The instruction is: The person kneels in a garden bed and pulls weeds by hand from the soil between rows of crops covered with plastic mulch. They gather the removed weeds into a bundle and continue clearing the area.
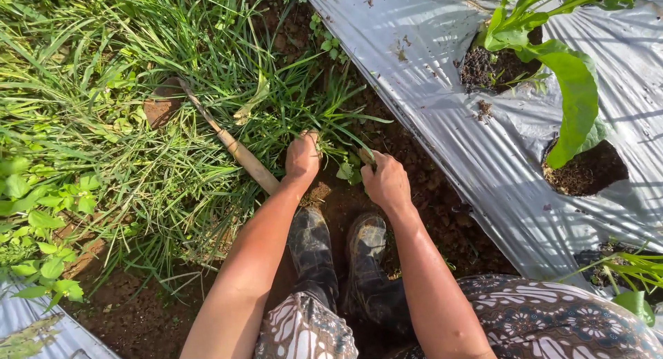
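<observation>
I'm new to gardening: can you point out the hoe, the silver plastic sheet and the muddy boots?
hoe [238, 152]: head view, on its wooden handle.
silver plastic sheet [428, 69]: head view, on a bare stretch of it.
muddy boots [309, 238]: head view, on the left boot's top.

My left hand [302, 157] buries its fingertips in the grass clump [331, 124] at 12 o'clock. My right hand [385, 181] hides whatever it grips. The hoe [221, 134] handle ends under my left wrist. The leafy plant [552, 62] at 2 o'clock runs off frame.
</observation>
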